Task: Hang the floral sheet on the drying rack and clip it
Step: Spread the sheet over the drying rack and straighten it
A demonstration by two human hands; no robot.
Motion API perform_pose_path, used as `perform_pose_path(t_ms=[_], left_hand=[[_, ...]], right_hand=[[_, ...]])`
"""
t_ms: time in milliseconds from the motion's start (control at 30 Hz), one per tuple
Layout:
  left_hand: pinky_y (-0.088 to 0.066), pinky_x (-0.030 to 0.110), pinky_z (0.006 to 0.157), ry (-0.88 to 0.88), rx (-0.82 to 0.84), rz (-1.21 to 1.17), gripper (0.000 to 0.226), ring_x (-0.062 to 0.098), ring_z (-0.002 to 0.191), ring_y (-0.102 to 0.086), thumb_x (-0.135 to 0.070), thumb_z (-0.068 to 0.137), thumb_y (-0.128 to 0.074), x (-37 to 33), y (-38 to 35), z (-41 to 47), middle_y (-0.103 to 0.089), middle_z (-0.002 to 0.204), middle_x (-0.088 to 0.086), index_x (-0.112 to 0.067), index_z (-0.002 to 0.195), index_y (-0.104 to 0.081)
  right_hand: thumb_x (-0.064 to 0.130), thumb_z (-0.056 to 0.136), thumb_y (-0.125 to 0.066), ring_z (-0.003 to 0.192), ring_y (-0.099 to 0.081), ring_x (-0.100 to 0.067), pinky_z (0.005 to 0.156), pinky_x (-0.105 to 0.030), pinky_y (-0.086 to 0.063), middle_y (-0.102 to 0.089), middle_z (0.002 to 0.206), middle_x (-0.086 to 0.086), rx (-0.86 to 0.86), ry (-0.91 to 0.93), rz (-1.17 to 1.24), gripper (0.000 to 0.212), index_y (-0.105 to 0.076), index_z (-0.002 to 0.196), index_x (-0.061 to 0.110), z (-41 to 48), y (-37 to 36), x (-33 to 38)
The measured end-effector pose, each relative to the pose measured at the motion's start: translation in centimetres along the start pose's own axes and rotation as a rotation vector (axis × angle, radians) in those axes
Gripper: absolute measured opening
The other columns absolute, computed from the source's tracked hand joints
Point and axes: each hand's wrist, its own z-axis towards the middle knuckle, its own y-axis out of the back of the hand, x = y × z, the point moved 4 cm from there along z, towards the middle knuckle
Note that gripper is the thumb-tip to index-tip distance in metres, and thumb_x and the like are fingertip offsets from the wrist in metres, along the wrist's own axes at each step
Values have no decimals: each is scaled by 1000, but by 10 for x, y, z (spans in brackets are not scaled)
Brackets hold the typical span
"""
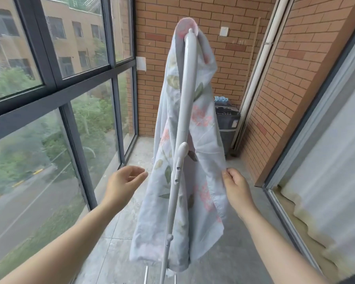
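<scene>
The floral sheet (203, 140), pale blue with pink flowers and green leaves, hangs draped over the top bar of the white drying rack (186, 83), falling on both sides of the rack's end post. My right hand (236, 187) pinches the sheet's right edge at mid height. My left hand (124, 183) hovers just left of the sheet's left side with fingers relaxed and holds nothing. No clip shows in either hand.
Tall windows (49, 99) run along the left. A brick wall (152, 58) closes the far end. A dark washing machine (228, 128) with blue clips (221, 99) on top stands behind the rack. A curtained sliding door (326, 160) lines the right.
</scene>
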Motion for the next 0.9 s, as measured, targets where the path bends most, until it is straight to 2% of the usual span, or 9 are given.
perform_pose_path(t_ms=[167, 300, 433, 500, 567, 633, 700, 767, 900], left_hand=[[-50, 21, 69, -13, 115, -143, 27, 5, 79, -69, -45, 77, -76, -24, -30, 23, -73, 84, -8, -21, 90, -71], [-47, 11, 60, -23, 154, -188, 32, 1, 75, -68, -40, 71, -82, -43, -40, 44, -72, 87, -6, -19, 91, -69], [-49, 17, 61, -82, 312, -170, 31, 4, 71, -68, -34, 66, -85, -50, -51, 56, -72, 78, -6, -18, 88, -70], [-43, 18, 54, -130, 276, -175, 16, 2, 56, -61, -26, 75, -78, -53, -52, 60, -66, 63, -9, -14, 76, -68], [-34, 23, 51, -164, 236, -146, 23, 6, 48, -46, -17, 83, -65, -48, -50, 67, -52, 55, -4, -2, 68, -57], [-31, 27, 53, -156, 248, -140, 25, 10, 54, -38, -17, 87, -56, -38, -45, 75, -43, 61, 2, 3, 74, -50], [-37, 30, 61, -77, 267, -204, 27, 14, 65, -43, -21, 90, -48, -24, -36, 80, -47, 71, 5, 5, 85, -50], [-36, 26, 62, -1, 233, -272, 26, 15, 68, -42, -20, 92, -42, -16, -22, 79, -44, 74, 6, 3, 80, -46], [-37, 27, 66, -19, 181, -355, 39, 7, 68, -44, -51, 86, -40, -14, 8, 69, -49, 75, -7, -15, 73, -51]], right_hand=[[15, 99, -48, 56, -35, -9, 51, -20, -26, -37, 58, 7, 73, -25, -38, 35, -41, 64, 16, -9, -16, 13], [14, 99, -48, 56, -35, -8, 51, -19, -29, -38, 57, 8, 50, -54, -74, 36, -41, 64, 17, -13, -29, 21], [15, 99, -48, 55, -38, -7, 52, -18, -30, -41, 56, 10, 15, -92, -122, 34, -46, 65, 17, -15, -38, 25], [16, 99, -49, 55, -37, -7, 53, -20, -29, -41, 56, 9, 10, -103, -140, 33, -47, 67, 14, -15, -42, 26], [17, 99, -49, 58, -39, -10, 57, -28, -30, -44, 60, 4, -1, -110, -132, 30, -50, 70, 9, -16, -44, 25], [19, 100, -48, 65, -44, -13, 62, -33, -33, -50, 67, -3, -24, -126, -118, 28, -55, 79, 2, -17, -45, 23], [20, 100, -47, 70, -48, -15, 64, -34, -35, -55, 75, -10, -67, -146, -107, 27, -57, 86, -2, -18, -44, 19], [19, 100, -46, 73, -50, -17, 64, -33, -36, -57, 79, -16, -121, -156, -91, 28, -57, 89, -4, -21, -42, 18], [21, 101, -45, 74, -50, -19, 63, -25, -37, -57, 79, -16, -203, -166, -69, 29, -57, 86, -2, -28, -40, 23]])
